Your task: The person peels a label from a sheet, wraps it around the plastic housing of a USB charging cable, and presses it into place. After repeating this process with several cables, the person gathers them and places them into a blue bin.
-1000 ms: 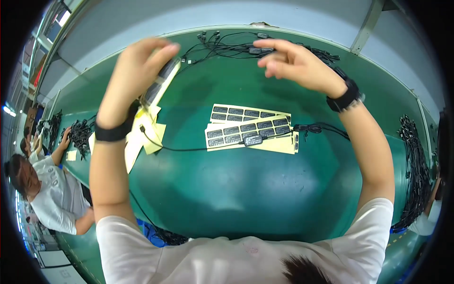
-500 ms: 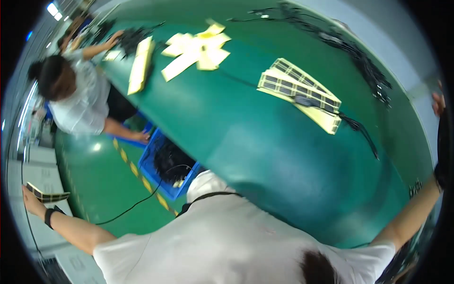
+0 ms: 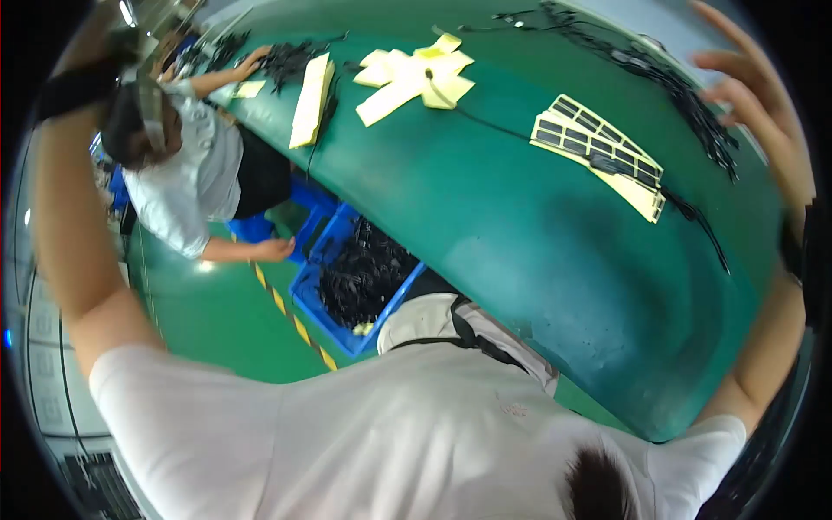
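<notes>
The right hand [image 3: 752, 113] is raised at the far right edge of the view, its grip spread with fingers apart and holding nothing, nearest to a tangle of black cables [image 3: 685, 104] that runs along the far side of the green counter [image 3: 520, 225]. The left hand is out of view past the upper left rim, only the forearm and a black wristband [image 3: 74, 87] showing, so its grip cannot be told. Just beside the cables lie pale yellow sheets carrying rows of small black pieces [image 3: 598, 152], with bare green counter open toward its curved near edge, while a blue bin [image 3: 360, 277] of black parts sits on the floor below and another person [image 3: 186, 165] bends at the counter's left end.
</notes>
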A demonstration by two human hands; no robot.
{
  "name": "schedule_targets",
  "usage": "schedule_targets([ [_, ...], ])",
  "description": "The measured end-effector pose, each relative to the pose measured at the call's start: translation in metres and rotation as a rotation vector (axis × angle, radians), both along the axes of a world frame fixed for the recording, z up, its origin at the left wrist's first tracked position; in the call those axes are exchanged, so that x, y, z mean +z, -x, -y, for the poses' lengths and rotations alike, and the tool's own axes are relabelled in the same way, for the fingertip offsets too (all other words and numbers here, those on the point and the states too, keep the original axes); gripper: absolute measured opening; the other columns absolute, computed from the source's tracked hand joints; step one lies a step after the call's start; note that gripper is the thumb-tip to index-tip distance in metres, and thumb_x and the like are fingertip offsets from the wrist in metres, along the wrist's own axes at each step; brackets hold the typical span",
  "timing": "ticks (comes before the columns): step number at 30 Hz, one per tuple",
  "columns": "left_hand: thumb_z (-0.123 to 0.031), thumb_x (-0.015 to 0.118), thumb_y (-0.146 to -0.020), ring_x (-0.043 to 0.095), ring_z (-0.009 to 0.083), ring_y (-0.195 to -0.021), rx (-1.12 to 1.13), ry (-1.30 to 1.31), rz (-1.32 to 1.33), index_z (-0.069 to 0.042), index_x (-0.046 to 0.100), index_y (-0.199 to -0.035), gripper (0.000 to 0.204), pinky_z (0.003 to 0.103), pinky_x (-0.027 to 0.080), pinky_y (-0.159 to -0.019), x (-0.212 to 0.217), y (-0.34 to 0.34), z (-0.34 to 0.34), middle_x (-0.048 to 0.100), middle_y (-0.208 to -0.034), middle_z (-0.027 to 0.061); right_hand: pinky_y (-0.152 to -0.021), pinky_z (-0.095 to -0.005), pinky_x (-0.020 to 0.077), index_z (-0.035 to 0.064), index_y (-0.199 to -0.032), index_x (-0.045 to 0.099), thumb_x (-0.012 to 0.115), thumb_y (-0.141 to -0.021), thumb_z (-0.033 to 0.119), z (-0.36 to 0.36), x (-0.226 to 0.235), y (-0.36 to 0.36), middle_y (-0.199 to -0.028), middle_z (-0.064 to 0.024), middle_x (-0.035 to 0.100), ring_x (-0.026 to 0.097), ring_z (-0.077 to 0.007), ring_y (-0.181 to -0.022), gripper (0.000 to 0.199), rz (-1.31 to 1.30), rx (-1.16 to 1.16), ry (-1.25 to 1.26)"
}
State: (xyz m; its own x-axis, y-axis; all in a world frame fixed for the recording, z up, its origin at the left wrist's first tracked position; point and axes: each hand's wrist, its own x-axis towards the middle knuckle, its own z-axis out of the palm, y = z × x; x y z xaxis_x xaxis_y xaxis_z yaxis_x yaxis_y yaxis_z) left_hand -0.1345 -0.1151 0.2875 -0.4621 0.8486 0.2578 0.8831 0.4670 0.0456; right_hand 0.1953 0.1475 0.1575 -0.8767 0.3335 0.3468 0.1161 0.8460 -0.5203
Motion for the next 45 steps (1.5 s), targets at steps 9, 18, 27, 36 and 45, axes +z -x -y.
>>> schedule_targets([
  [9, -0.024, 0.053, -0.087, 0.054, 0.0067, -0.061, -0.492, -0.488, 0.830, 0.001, 0.056, -0.095, 0.026, 0.024, 0.043, -0.052, -0.233, -0.059, -0.159, 0.061, -0.073, 0.0047, -0.065, -0.0232, 0.0481, 0.0047, -0.132, 0.032, 0.059, -0.083, 0.014, 0.055, -0.112, 0.092, -0.105, -0.0128, 0.056, 0.056, -0.0113, -0.083, 0.057, -0.265, 0.044, 0.932],
  [18, -0.017, 0.064, -0.080, 0.055, 0.0074, -0.067, -0.601, 0.082, 1.355, 0.001, 0.055, -0.098, 0.027, 0.020, 0.043, -0.057, -0.287, -0.056, -0.144, 0.062, -0.079, 0.0046, -0.052, -0.0209, 0.0479, 0.0002, -0.101, 0.047, 0.056, -0.083, 0.009, 0.046, -0.152, 0.059, -0.079, -0.0085, 0.062, 0.060, -0.0113, -0.062, 0.022, -0.466, -0.310, 1.363],
  [27, -0.010, 0.066, -0.075, 0.056, 0.0087, -0.066, -0.617, -0.023, 1.292, 0.001, 0.056, -0.093, 0.024, 0.022, 0.044, -0.057, -0.312, -0.047, -0.189, 0.062, -0.078, 0.0056, -0.034, -0.0170, 0.0350, 0.0011, -0.079, 0.056, 0.055, -0.084, 0.012, 0.045, -0.183, -0.011, -0.059, -0.0038, 0.058, 0.050, -0.0074, -0.041, 0.012, -0.097, -0.725, 1.064],
  [36, -0.013, 0.067, -0.072, 0.058, 0.0157, -0.067, -0.507, -0.084, 1.037, 0.000, 0.059, -0.089, 0.023, 0.027, 0.046, -0.061, -0.338, -0.067, -0.250, 0.063, -0.079, 0.0082, -0.033, -0.0174, 0.0303, 0.0013, -0.075, 0.059, 0.056, -0.083, 0.017, -0.020, -0.197, -0.019, -0.056, -0.0027, 0.056, 0.045, -0.0047, -0.038, 0.018, -0.044, -0.822, 0.944],
  [45, -0.012, 0.066, -0.069, 0.057, 0.0330, -0.088, -0.867, -0.301, 0.430, 0.000, 0.060, -0.091, 0.026, 0.038, 0.045, -0.079, -0.334, -0.070, -0.233, 0.061, -0.093, 0.0171, -0.049, -0.0212, 0.0445, 0.0015, -0.083, 0.063, 0.063, -0.079, 0.018, -0.004, -0.220, -0.068, -0.065, -0.0031, 0.061, 0.055, -0.0078, -0.053, 0.017, -0.212, -0.882, 0.388],
])
